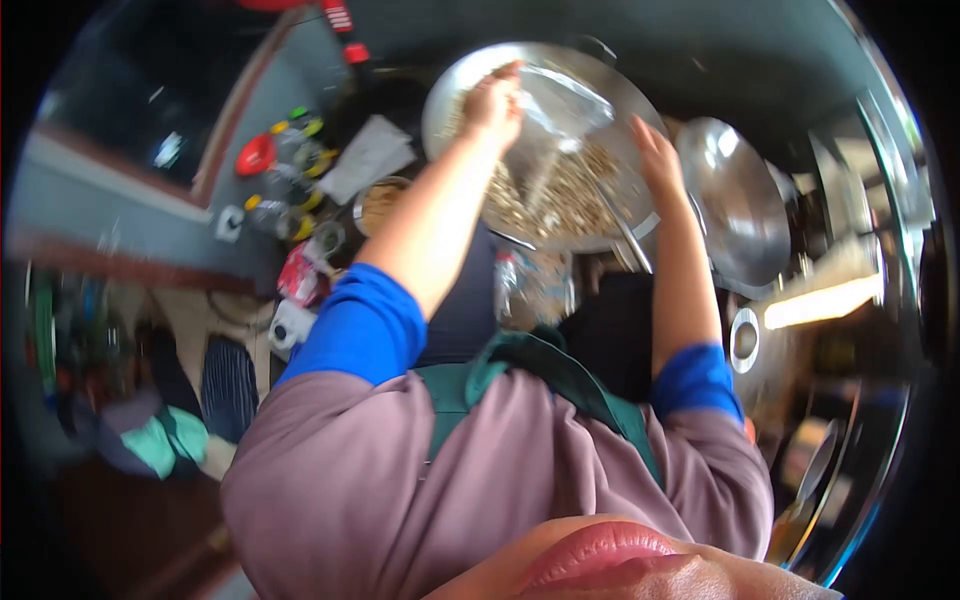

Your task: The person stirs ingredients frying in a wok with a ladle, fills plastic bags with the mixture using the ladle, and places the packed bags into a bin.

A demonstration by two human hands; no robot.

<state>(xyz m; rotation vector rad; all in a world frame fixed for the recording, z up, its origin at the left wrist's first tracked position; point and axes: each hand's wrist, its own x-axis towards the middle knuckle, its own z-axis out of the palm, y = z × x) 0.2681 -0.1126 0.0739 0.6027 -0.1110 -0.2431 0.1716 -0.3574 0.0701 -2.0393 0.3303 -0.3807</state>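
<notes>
A clear plastic bag (pixel 567 105) hangs tilted above a wide metal pan (pixel 625 85), its lower end near the food. My left hand (pixel 494 105) is closed on the bag's left side. Over the pan's right part is my right hand (pixel 655 155), fingers stretched out, apart from the bag and with nothing visible in it. Small brown and pale food pieces (pixel 590 200) lie in the pan. A long metal utensil (pixel 625 232) rests among them, its handle pointing toward me over the rim; its head is hidden in the food.
A large shiny metal bowl or wok (pixel 735 200) stands right of the pan. To the left are bottles with coloured caps (pixel 290 150), a white sheet (pixel 368 160) and a bowl of brown food (pixel 382 203). A person (pixel 165 430) is at the lower left.
</notes>
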